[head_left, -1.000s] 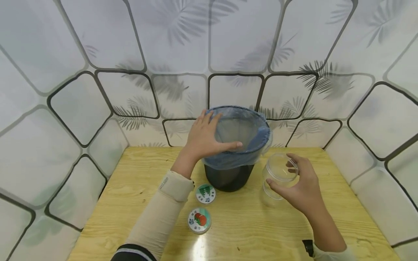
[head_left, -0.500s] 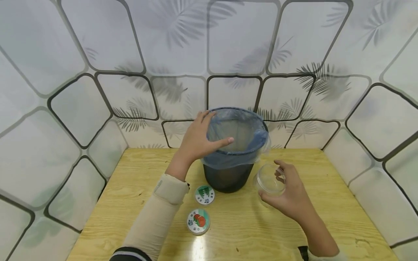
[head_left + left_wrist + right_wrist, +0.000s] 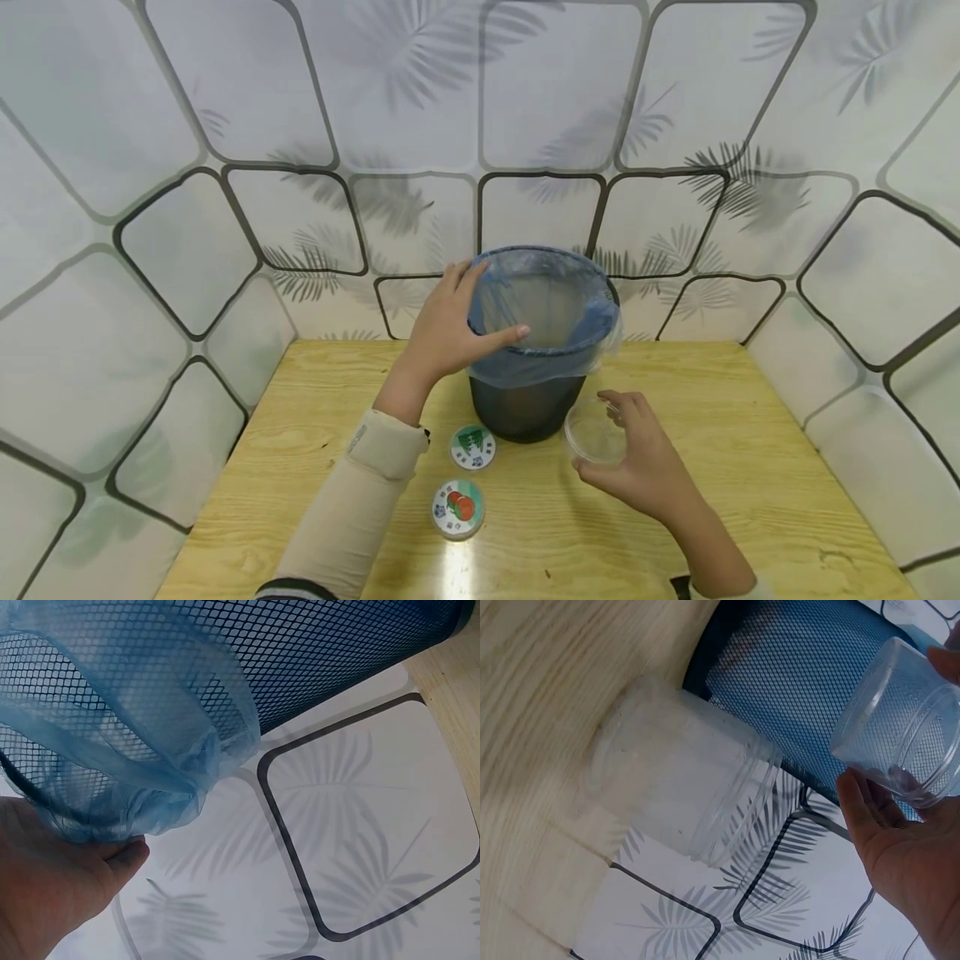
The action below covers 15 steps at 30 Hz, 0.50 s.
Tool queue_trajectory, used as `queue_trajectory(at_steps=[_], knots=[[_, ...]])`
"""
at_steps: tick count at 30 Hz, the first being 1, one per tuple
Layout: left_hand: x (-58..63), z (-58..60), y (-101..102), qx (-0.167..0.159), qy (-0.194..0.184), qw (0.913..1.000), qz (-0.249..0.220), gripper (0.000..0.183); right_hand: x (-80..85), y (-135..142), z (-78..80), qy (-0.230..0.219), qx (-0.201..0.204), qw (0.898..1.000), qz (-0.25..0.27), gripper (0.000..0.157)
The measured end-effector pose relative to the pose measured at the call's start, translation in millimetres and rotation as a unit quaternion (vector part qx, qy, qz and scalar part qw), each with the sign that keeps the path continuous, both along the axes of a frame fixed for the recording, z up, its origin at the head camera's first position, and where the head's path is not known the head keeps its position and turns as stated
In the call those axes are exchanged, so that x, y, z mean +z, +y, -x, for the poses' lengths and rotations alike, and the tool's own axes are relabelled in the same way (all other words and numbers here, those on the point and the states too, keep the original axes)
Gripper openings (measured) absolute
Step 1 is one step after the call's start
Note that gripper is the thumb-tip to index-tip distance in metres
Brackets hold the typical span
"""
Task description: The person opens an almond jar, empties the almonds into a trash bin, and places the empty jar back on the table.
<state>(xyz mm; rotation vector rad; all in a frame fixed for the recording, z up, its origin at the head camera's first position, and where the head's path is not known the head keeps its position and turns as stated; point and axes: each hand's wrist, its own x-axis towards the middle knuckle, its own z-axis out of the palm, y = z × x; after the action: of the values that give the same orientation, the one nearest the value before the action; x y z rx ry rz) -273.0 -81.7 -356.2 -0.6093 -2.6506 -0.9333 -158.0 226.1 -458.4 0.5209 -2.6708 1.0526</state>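
My right hand (image 3: 637, 475) holds a clear plastic jar (image 3: 596, 429) at its side, just right of the black mesh bin (image 3: 517, 408). In the right wrist view, thumb and fingertips touch opposite sides of the held jar (image 3: 889, 724), its threaded mouth up. A second clear jar (image 3: 679, 772) stands on the table there; in the head view I cannot tell it apart from the first. My left hand (image 3: 446, 325) lies spread at the left of the bin's rim, thumb out over the opening. A blue plastic bag (image 3: 142, 735) lines the bin and folds over its rim.
Two round lid-like discs lie in front of the bin: one with a green vegetable picture (image 3: 473, 447), one with tomatoes (image 3: 457, 508). The wooden table (image 3: 360, 383) meets patterned walls (image 3: 420, 217) at the back and sides.
My right hand has moved left and toward me with the jar, closer to the bin's base. My left hand has slid slightly left along the rim. The bin and both discs stay put.
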Motion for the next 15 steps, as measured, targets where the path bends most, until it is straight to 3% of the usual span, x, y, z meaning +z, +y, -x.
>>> queue_trajectory(at_steps=[15], knots=[[3.2, -1.0, 6, 0.004, 0.000, 1.0000, 0.001, 0.114, -22.3, -16, -3.2, -0.035, 0.010, 0.994, -0.102, 0.095]])
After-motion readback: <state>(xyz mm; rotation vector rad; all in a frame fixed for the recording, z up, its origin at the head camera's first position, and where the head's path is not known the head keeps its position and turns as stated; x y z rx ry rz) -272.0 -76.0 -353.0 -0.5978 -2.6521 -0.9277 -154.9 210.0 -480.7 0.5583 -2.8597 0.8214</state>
